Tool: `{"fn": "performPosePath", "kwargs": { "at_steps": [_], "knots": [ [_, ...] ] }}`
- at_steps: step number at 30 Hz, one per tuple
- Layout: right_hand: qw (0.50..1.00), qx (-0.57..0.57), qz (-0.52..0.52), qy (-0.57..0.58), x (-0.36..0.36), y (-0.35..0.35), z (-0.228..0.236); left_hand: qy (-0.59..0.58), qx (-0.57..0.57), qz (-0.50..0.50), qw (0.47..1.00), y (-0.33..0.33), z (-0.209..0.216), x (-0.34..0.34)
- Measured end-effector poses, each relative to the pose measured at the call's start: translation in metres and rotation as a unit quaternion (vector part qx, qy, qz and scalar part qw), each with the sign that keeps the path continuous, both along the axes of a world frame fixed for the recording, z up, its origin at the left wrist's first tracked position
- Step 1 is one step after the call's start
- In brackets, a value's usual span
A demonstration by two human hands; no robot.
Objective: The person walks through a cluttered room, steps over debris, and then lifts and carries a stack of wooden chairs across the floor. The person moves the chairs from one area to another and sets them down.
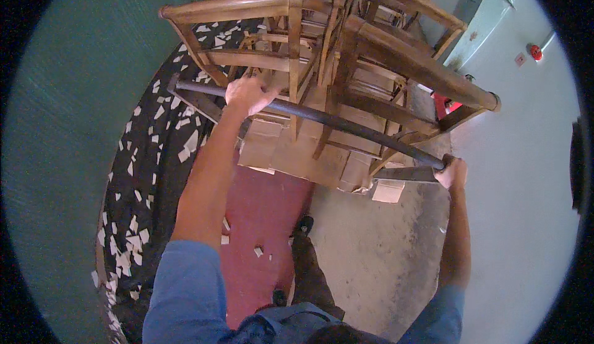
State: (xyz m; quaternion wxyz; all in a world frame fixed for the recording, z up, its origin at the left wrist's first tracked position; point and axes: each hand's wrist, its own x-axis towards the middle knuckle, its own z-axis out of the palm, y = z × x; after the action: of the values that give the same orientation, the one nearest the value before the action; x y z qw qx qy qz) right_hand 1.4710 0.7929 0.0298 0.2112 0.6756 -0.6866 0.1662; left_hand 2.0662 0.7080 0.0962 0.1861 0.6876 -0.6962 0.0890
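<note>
My left hand [246,95] is closed round a dark metal push bar [346,123], left of its middle. At the bar's right end my right hand [453,172] is wrapped round it. The bar slants down to the right, and metal side struts join it at both ends. Just beyond it stand wooden chair frames, one at the left [232,10] and one tilted at the right [421,56], with several more behind. Flat cardboard [281,161] lies under them. Whatever carries the cardboard is mostly hidden.
Pale scraps litter a black sheet [162,177] along the green surface [74,133] at the left. Red floor [266,205] meets grey concrete [365,245] beneath me. A pale wall [513,208] bearing a red round device [536,52] runs along the right.
</note>
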Motion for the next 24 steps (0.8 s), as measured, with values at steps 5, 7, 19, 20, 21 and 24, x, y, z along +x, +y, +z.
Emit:
{"fn": "performPosePath", "kwargs": {
  "at_steps": [5, 7, 19, 20, 21, 24],
  "knots": [
    [0.999, 0.022, -0.046, 0.008, -0.002, 0.060, -0.019, 0.001, 0.026, 0.005, 1.000, 0.059, -0.001, 0.005],
    [0.997, 0.031, -0.067, -0.004, -0.012, 0.095, -0.022, -0.001, -0.009, -0.030, 1.000, 0.083, 0.005, 0.002],
    [0.999, 0.018, -0.043, 0.013, 0.030, 0.241, -0.044, -0.008, 0.011, -0.020, 1.000, 0.197, -0.058, 0.026],
    [0.999, 0.021, -0.038, 0.011, 0.032, 0.245, -0.049, -0.008, -0.025, -0.013, 1.000, 0.200, -0.064, 0.029],
    [0.999, 0.020, -0.028, 0.019, 0.035, 0.243, -0.051, -0.003, 0.005, -0.010, 1.000, 0.202, -0.068, 0.033],
    [0.999, 0.011, -0.024, 0.033, 0.038, 0.232, -0.064, 0.018, 0.015, -0.018, 1.000, 0.205, -0.069, 0.042]
  ]
}}
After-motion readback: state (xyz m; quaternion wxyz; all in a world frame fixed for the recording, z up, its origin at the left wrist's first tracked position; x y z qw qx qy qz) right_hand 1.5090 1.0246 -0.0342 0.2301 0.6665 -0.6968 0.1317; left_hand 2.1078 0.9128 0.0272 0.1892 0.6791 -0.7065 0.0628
